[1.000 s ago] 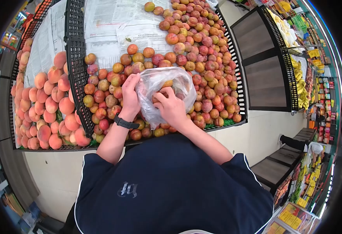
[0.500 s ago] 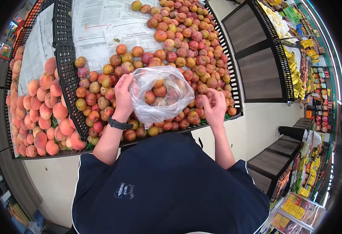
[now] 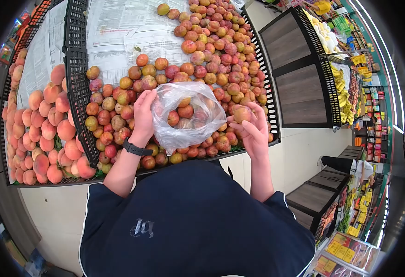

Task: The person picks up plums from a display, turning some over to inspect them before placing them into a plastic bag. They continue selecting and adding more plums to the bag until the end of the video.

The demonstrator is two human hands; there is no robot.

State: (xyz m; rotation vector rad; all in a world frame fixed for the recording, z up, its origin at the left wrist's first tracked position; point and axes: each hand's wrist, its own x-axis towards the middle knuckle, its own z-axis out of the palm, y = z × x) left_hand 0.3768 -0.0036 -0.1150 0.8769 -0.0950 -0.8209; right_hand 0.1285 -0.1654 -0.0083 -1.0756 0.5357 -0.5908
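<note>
A clear plastic bag (image 3: 165, 134) with its mouth open upward rests over the heap of plums, and several plums (image 3: 185, 111) show inside it. My left hand (image 3: 144, 113) grips the bag's left edge between thumb and fingers; a dark watch is on that wrist. To the right of the bag, my right hand (image 3: 255, 129) holds a single reddish-yellow plum (image 3: 242, 114) in its fingers, a short way from the bag's rim. Loose plums (image 3: 202, 34) lie around and behind the bag.
A black slatted divider (image 3: 77, 69) separates the plums from peaches (image 3: 50, 120) on the left. Newspaper (image 3: 133, 27) lines the display behind the fruit. Dark wood-panelled stands (image 3: 299, 87) with bananas (image 3: 343, 92) are across the aisle at right. Another person (image 3: 359, 168) stands further off.
My right hand has turned and lifted, with a plum now plainly visible in its fingers. My left hand still grips the bag. The whole view has shifted slightly.
</note>
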